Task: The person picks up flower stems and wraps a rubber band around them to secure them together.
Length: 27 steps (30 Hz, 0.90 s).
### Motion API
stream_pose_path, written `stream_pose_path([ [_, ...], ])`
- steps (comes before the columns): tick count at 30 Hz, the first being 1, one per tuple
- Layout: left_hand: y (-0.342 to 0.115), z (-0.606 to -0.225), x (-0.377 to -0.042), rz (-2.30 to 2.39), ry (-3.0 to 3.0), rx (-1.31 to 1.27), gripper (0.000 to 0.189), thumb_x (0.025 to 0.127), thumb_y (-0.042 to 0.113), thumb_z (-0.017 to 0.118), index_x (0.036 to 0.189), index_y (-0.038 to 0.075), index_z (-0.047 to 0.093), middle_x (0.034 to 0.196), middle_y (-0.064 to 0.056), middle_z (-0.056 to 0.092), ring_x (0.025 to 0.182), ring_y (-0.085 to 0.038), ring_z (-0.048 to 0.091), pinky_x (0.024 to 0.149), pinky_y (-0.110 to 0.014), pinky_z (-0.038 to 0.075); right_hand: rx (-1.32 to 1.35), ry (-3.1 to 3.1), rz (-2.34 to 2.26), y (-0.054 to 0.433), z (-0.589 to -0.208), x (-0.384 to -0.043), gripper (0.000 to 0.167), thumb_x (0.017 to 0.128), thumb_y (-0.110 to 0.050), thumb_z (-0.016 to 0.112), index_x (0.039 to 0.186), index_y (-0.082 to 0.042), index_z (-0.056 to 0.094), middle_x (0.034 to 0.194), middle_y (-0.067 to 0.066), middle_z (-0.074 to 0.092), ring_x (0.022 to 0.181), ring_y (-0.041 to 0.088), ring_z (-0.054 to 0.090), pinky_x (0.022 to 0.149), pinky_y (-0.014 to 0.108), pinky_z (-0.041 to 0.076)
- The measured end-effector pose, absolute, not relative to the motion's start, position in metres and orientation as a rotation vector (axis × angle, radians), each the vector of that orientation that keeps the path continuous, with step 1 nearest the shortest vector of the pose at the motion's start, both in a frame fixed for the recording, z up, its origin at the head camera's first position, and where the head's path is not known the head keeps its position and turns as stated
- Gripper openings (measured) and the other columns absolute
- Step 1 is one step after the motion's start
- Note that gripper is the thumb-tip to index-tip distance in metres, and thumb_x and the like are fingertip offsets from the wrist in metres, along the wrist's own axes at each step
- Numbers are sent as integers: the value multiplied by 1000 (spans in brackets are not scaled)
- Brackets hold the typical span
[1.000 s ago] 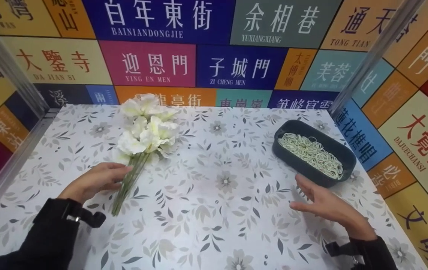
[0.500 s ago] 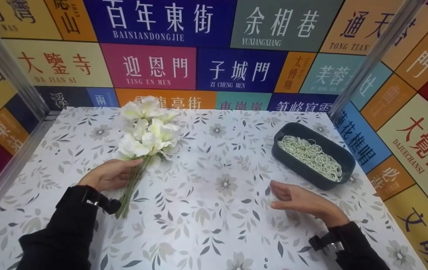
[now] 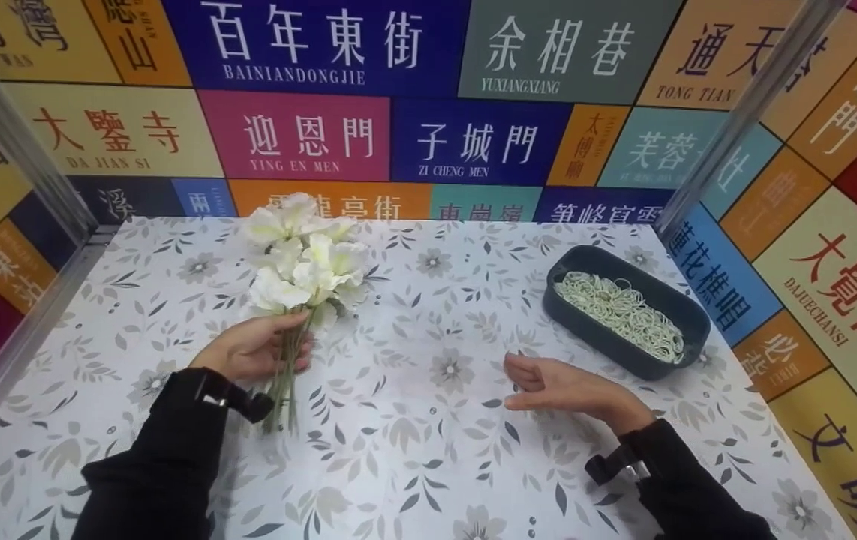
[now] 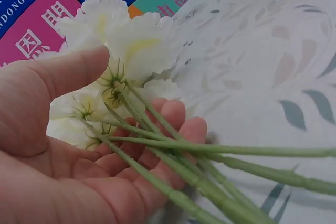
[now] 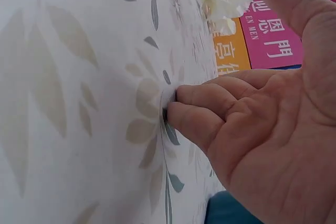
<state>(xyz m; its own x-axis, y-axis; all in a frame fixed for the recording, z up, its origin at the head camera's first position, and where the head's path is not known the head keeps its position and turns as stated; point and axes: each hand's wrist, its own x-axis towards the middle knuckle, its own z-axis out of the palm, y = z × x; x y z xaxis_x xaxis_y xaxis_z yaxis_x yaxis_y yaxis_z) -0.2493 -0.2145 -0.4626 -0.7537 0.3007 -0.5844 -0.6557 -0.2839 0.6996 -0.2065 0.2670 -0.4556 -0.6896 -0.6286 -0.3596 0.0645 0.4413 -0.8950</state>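
Note:
A bunch of white flowers point(image 3: 308, 274) with pale yellow centres lies at the left of the table, heads away from me. My left hand point(image 3: 260, 349) cups its green stems point(image 4: 178, 153) just below the blooms. In the left wrist view the fingers curl up round the stems from beneath, while the thumb stands apart from them. To the right, my right hand point(image 3: 563, 390) holds nothing, its fingertips at the patterned tabletop and its thumb spread away. That hand is nearest to a dark grey oblong box point(image 3: 586, 330), in which many pale rubber bands point(image 3: 620, 311) are heaped.
A white tablecloth point(image 3: 413, 480) with a leaf and flower print covers the table. Behind and beside it rise walls point(image 3: 293, 135) of coloured panels with lettering. Metal posts point(image 3: 744, 127) stand at the back corners.
My left hand has moved right, slid its fingers under the stems and shifted the bunch slightly right. My right hand has moved left, away from the box.

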Motion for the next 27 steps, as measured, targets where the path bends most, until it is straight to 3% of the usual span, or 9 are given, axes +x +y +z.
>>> stream_pose_path([
  [7,-189,-456,-254,2156,1287,-467,18,101,19,65,105,6,54,86,-6,61,76,-18,57,89,-38,56,-509,1943,-1281,246,-455,-204,97,92,-22,76,156,9,9,164,26,13,151,34,18,120,39,20],
  [11,-171,-457,-258,2200,1246,-492,14,102,17,62,98,8,52,75,-3,56,62,-14,52,68,-28,56,-548,1936,-1255,232,-454,-202,96,92,-22,76,156,9,12,163,26,17,150,35,22,120,41,22],
  [16,-149,-461,-263,2231,1286,-519,21,101,13,61,92,9,43,70,1,48,54,-9,44,46,-15,37,-576,1930,-1232,211,-454,-203,96,92,-25,77,157,8,14,163,23,21,150,32,26,120,39,22],
  [21,-129,-462,-264,2309,1254,-506,21,101,9,59,87,9,42,68,5,39,52,-4,35,39,-11,24,-591,1917,-1228,196,-451,-202,94,92,-27,76,157,7,17,162,22,25,148,31,30,120,39,24],
  [25,-112,-464,-265,2411,1150,-496,22,101,9,59,89,12,41,63,8,29,46,-1,28,36,-11,20,-584,1913,-1261,188,-450,-201,94,92,-28,77,157,7,18,161,23,27,148,30,32,119,38,25],
  [27,-105,-464,-265,2464,1115,-488,28,101,13,60,82,15,39,59,9,25,44,-1,25,35,-12,18,-580,1916,-1277,182,-449,-200,96,91,-29,78,157,6,18,162,22,26,148,29,32,119,37,25],
])
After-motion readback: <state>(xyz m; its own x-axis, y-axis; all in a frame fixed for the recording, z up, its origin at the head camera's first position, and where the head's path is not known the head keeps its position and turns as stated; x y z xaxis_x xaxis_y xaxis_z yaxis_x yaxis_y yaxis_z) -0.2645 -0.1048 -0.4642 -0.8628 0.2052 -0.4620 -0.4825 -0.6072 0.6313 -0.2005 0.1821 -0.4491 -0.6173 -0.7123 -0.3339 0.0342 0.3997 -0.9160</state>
